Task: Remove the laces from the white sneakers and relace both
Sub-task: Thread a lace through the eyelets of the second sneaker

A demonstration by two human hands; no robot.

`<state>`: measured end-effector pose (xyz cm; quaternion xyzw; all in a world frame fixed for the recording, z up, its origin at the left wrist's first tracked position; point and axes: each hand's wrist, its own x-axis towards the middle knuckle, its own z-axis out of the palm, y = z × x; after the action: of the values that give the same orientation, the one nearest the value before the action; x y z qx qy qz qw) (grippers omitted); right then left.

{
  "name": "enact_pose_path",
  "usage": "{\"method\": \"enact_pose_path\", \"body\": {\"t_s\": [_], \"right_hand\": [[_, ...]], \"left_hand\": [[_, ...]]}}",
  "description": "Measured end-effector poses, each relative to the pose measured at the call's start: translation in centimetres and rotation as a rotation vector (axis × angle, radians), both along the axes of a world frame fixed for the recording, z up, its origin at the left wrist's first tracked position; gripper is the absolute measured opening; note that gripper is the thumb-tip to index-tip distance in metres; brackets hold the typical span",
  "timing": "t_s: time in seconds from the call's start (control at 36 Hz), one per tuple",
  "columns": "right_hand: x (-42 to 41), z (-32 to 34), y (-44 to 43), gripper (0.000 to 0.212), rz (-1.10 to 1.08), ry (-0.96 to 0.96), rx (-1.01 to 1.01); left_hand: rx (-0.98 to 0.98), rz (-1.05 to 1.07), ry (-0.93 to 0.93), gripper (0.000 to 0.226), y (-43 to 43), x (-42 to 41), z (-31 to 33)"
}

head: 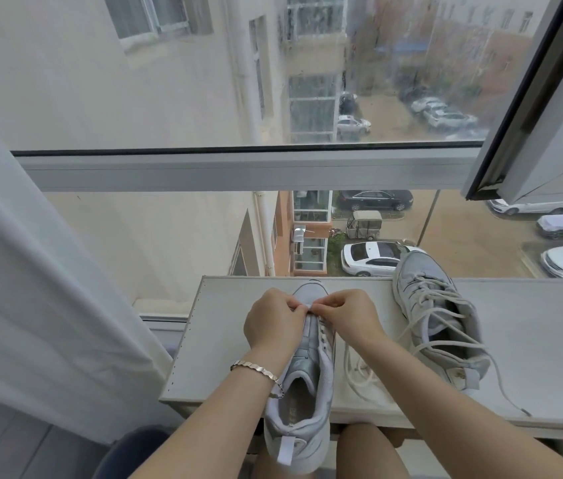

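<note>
A white leather-look sneaker [307,385] lies lengthwise in the middle of a pale, whitish flat tabletop [224,340], toe toward the window and heel hanging over the near edge above the person's bare knees. Both hands meet at the front end of its eyelet rows, just behind the toe cap. The left hand [275,321] comes in from the left with its fingers curled, and the right hand [351,316] does likewise from the right. The fingertips of both pinch a small white piece of flat shoelace [310,308] between them, right over the shoe's centre line. The held piece thus sits at the fingertips, above the frontmost eyelets, with the rest of the shoe stretching back under the wrists toward the person. The eyelets behind the hands show as bare holes with no lace crossing them. A loose off-white cord lace [359,373] lies in loops on the tabletop just to the right of this shoe, under the right forearm; whether it joins the pinched piece cannot be told. Further right, a second white and grey sneaker [441,319] rests on the tabletop at an angle, its toe reaching past the far edge toward the window. It is loosely laced, and its lace ends trail toward the near edge. A thin metal bracelet [256,369] circles the left wrist. A white curtain [31,271] hangs at the left, and a grey window frame [238,167] crosses behind the tabletop.
</note>
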<state>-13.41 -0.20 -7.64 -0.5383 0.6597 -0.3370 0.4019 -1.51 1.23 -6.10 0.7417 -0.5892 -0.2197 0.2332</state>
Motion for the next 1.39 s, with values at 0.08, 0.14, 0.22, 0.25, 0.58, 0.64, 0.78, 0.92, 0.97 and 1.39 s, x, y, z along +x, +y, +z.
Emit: {"method": "enact_pose_path", "body": {"t_s": [0.08,0.14,0.22,0.25,0.58,0.64,0.78,0.92,0.97,1.39], "right_hand": [[-0.1,0.6,-0.2,0.012,0.091,0.156,-0.009],[0.0,1.0,-0.2,0.017,0.158,0.271,-0.019],[-0.1,1.4,0.0,0.025,0.23,0.366,-0.039],[-0.2,1.4,0.2,0.027,0.228,0.382,-0.055],[0.9,0.5,0.7,0.017,-0.009,0.129,-0.049],[0.6,0.5,0.7,0.015,-0.002,0.115,-0.047],[0.2,0.4,0.6,0.012,-0.006,0.09,-0.028],[0.1,0.2,0.5,0.011,-0.008,0.081,-0.033],[0.1,0.1,0.6,0.011,-0.004,0.079,-0.037],[0.1,0.2,0.5,0.017,0.159,0.182,-0.048]], "left_hand": [[0.024,-0.026,0.0,0.017,0.0,0.1,0.0],[0.041,-0.034,0.036,0.014,0.0,0.2,0.0],[0.059,-0.025,0.102,0.009,0.0,0.4,-0.1],[0.06,-0.021,0.113,0.008,0.0,0.4,-0.1],[0.058,-0.094,0.106,0.017,-0.3,0.9,-0.1],[0.047,-0.14,0.012,0.014,-0.6,1.0,0.2],[0.116,-0.321,-0.28,0.012,-2.0,0.6,1.5],[0.209,-0.49,-0.385,0.013,-3.3,0.7,2.1],[0.306,-0.552,-0.288,0.02,-3.8,1.2,1.9],[0.26,-0.752,-0.226,0.012,-3.7,2.5,0.8]]}}
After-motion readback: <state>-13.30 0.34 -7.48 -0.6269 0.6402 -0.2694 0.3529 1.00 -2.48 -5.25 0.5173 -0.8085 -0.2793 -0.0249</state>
